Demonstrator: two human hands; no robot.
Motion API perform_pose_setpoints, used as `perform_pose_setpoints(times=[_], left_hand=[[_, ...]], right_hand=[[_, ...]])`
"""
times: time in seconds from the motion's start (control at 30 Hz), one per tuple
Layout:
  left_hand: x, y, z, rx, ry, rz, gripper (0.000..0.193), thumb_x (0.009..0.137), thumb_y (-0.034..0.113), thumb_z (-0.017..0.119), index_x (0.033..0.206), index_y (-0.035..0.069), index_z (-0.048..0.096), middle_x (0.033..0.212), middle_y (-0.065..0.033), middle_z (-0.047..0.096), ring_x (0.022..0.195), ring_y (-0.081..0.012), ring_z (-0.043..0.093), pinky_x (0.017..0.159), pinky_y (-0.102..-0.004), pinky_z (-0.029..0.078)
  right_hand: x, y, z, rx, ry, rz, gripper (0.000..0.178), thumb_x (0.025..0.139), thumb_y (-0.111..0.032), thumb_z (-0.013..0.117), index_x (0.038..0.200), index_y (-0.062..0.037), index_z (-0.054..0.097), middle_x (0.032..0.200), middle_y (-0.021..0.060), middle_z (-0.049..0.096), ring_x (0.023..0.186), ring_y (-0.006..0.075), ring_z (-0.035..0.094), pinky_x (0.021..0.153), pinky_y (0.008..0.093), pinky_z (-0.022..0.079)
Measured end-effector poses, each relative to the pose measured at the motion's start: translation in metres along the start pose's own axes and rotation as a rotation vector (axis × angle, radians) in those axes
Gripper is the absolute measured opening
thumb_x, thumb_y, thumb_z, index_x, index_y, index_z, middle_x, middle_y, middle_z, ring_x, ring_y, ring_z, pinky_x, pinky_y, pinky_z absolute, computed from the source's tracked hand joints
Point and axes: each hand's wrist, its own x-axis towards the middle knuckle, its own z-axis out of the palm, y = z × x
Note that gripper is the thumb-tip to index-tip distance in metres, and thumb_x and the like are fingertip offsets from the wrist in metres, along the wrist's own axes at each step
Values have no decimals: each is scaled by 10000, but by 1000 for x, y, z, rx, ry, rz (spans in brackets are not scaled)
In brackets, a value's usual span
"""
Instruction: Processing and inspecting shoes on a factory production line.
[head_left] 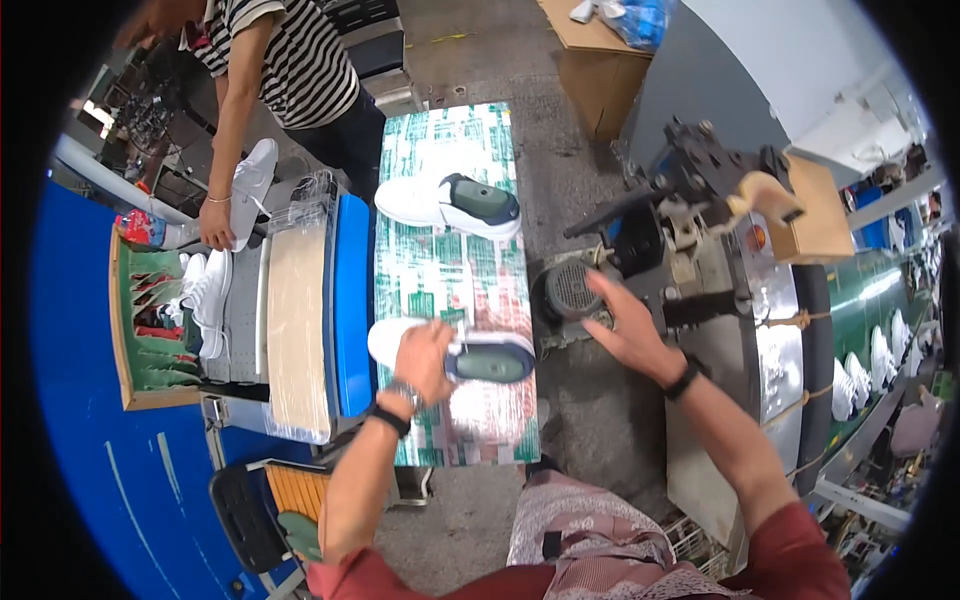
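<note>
Left hand (425,358) grips white shoe (452,352) — right hand (625,330) open.

The white sneaker (455,350) under the left hand (425,355) is looking like smooth matt leather, its green last (492,362) shining like hard plastic. The table's patterned wrap (450,270) is gleaming, glossy film. The machine (700,270) is showing dull, worn metal; the block (815,215) is looking like bare wood.

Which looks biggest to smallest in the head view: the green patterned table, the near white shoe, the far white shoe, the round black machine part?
1. Green patterned table.
2. Near white shoe and far white shoe: alike, not ranked; the left hand covers part of the near one.
3. Round black machine part, beside the right hand.
</note>
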Motion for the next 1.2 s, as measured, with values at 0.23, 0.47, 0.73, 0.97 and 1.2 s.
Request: perform_pose_setpoints(times=[0.23, 0.47, 0.73, 0.97, 1.2], left_hand=[[-88, 23, 20, -159, 13, -238, 737, 564, 266, 930, 1209, 54, 643, 1251, -162, 623, 1223, -365, 551, 1018, -504, 407], [-88, 10, 31, -250, 101, -184, 813, 542, 279, 947, 1259, 56, 636, 1269, -182, 634, 1228, -390, 553, 1088, -543, 379], [-92, 10, 47, -296, 111, -85, 824, 540, 384, 959, 1156, -37, 609, 975, -248, 655, 945, -489, 603, 846, -542, 466], [-104, 73, 47, 16, -146, -499, 1272, 626, 609, 929, 1545, -70, 369, 1329, -299, 644, 1252, -435, 607, 1064, -449, 482], [-27, 284, 103, -749, 118, -599, 948, 656, 401, 946, 1369, -86, 554, 1185, -223, 686, 1079, -348, 648, 951, -469, 524]], right_hand=[[245, -12, 81, -218, -112, -14, 808, 859, -246, 770, 1535, 6, 404, 1487, 271, 507, 1375, 392, 509, 1132, 444, 423], [181, -2, 87, -259, -146, 24, 577, 884, -415, 747, 1221, 26, 591, 869, 275, 716, 798, 450, 711, 772, 530, 573], [-180, -14, -82, -44, -79, 742, 615, 874, -602, 698, 1084, -24, 675, 863, 237, 727, 828, 428, 719, 762, 510, 550], [-451, -2, -209, -176, 564, 1136, 547, 846, -502, 770, 1076, -12, 693, 902, 249, 707, 860, 435, 695, 764, 503, 522], [-499, 118, -285, -629, 844, 900, 635, 823, -262, 812, 1332, 13, 549, 1238, 273, 630, 1147, 469, 597, 989, 502, 489]])
